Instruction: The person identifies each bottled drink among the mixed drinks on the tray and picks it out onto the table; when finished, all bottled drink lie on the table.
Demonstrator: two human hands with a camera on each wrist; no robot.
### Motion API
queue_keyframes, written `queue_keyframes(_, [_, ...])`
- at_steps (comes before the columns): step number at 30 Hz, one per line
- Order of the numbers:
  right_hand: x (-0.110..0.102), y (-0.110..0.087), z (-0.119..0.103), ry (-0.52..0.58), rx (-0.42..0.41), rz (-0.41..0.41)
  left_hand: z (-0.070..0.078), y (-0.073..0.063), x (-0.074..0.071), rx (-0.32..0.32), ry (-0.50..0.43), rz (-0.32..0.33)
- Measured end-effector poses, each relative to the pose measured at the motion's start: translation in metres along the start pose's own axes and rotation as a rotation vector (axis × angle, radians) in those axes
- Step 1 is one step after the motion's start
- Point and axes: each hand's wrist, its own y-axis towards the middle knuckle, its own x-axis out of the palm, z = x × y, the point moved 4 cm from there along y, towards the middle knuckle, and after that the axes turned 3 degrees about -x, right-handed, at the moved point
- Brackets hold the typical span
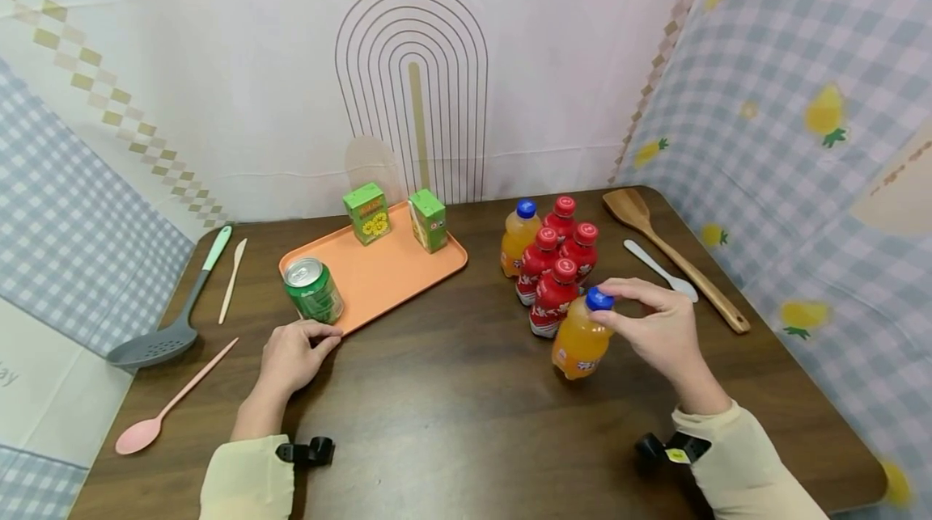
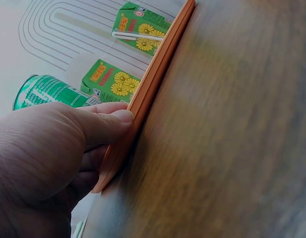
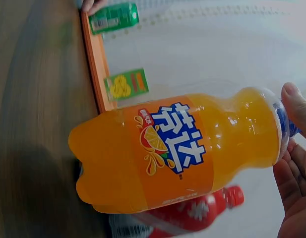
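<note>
By its blue cap, my right hand [image 1: 658, 334] pinches an orange soda bottle [image 1: 581, 342] between thumb and fingers. The bottle leans slightly and fills much of the right wrist view, its label [image 3: 172, 144] showing. Just behind it stand several red bottles [image 1: 555, 299] and a second orange soda bottle [image 1: 519, 241]. At the near corner of an orange tray [image 1: 386, 281], my left hand [image 1: 294, 354] pinches the rim, thumb on the outer side in the left wrist view. On the tray are a green can [image 1: 315, 291] and two green drink cartons [image 1: 367, 214].
Left on the table lie a grey slotted turner [image 1: 163, 342], a cream knife [image 1: 233, 281] and a pink spoon [image 1: 141, 433]. A wooden spatula [image 1: 677, 261] and a white spoon [image 1: 658, 268] lie on the right. Hanging cloths [image 1: 553, 59] border the back and sides.
</note>
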Motion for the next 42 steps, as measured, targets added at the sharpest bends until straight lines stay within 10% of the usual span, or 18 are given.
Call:
queue_keyframes(18, [-0.027, 0.002, 0.042, -0.182, 0.232, 0.064, 0.0, 0.0, 0.0, 0.003, 0.0, 0.002])
queue_keyframes(42, [-0.022, 0.008, 0.065, -0.137, 0.255, 0.071, -0.001, 0.002, 0.001, -0.012, 0.0, -0.005])
